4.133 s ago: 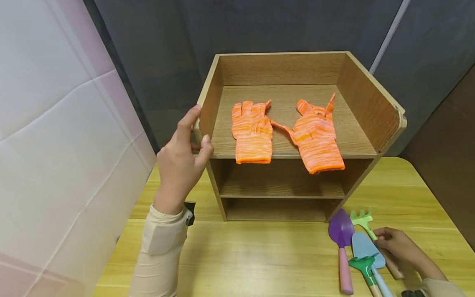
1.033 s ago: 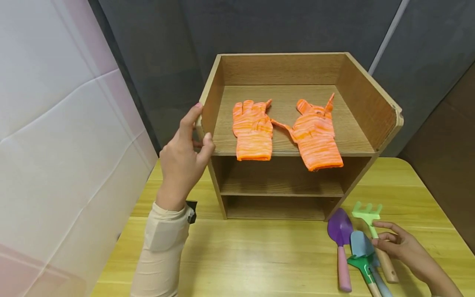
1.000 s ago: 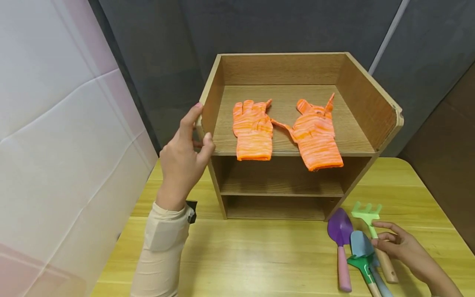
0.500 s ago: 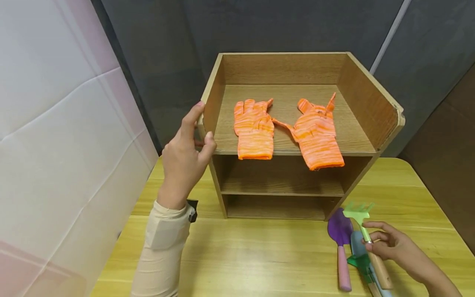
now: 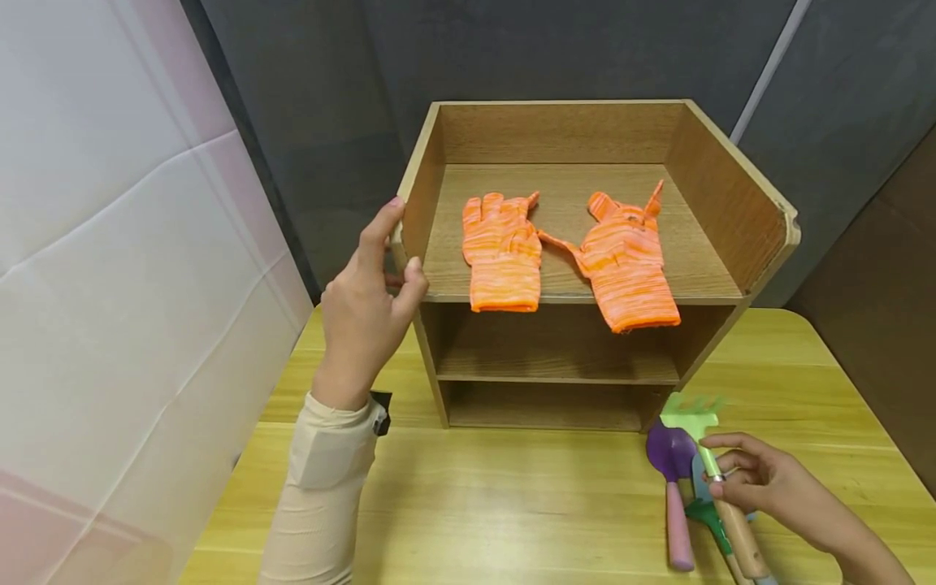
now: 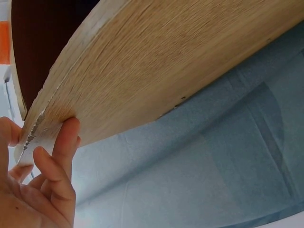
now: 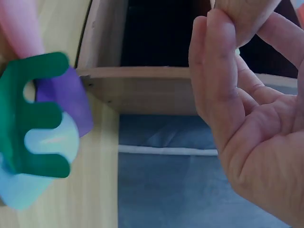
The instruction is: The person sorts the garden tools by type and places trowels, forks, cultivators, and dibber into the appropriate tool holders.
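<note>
My left hand (image 5: pixel 366 309) grips the front edge of the left side panel of a wooden shelf unit (image 5: pixel 563 134). In the left wrist view, the fingers lie along the panel's outer face (image 6: pixel 128 80). At the lower right, my right hand (image 5: pixel 775 491) pinches a light green hand rake (image 5: pixel 691 420) near the top of its wooden handle (image 7: pixel 247 16). The rake overlaps a purple trowel (image 5: pixel 667 455) with a pink handle, a blue trowel (image 7: pixel 23 190) and a dark green rake (image 7: pixel 14 114). The blue trowel is mostly hidden in the head view.
Two orange knitted gloves lie on the top shelf, the left glove (image 5: pixel 504 252) flat and the right glove (image 5: pixel 630 268) with twisted fingers. Their cuffs overhang the front edge. A white panel (image 5: pixel 132 244) stands left of the wooden table (image 5: pixel 468 504), and a dark wall (image 5: pixel 570 49) behind.
My right hand has taken hold of the light green rake and moved it left, over the purple trowel and the other tools. My left hand has stayed on the shelf panel.
</note>
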Tool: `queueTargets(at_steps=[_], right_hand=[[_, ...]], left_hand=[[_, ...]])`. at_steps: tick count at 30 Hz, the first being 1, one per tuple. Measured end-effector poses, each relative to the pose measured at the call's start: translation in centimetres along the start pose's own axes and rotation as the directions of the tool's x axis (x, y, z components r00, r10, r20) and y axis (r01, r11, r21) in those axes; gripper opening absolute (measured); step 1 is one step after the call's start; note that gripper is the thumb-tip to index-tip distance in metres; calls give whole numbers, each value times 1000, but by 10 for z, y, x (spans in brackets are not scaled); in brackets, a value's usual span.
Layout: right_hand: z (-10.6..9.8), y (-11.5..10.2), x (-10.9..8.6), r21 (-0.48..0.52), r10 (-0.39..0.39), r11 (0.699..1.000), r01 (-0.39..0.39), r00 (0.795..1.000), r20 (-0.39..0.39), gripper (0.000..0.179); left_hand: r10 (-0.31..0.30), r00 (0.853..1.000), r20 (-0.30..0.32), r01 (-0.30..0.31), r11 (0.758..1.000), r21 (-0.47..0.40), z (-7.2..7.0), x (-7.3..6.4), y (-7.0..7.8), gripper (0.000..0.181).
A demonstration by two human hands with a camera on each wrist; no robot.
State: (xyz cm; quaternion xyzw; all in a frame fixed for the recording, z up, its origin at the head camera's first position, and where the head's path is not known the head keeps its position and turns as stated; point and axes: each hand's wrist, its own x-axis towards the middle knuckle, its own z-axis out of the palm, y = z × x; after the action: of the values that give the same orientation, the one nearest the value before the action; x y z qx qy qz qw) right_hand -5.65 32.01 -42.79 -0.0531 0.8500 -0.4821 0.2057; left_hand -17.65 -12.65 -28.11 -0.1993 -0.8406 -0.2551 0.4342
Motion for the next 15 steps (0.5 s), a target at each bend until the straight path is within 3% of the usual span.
queueTargets(at_steps=[10, 15], right_hand=[[9, -21, -4, 2, -168, 986, 168, 986, -11, 45], [12, -30, -3, -1, -205, 979, 205, 979, -7, 45]], left_hand=[[-3, 1000, -1, 3, 1000, -21, 0, 1, 0, 51], [-6, 1000, 6, 6, 1000, -17, -1, 0, 1, 51]])
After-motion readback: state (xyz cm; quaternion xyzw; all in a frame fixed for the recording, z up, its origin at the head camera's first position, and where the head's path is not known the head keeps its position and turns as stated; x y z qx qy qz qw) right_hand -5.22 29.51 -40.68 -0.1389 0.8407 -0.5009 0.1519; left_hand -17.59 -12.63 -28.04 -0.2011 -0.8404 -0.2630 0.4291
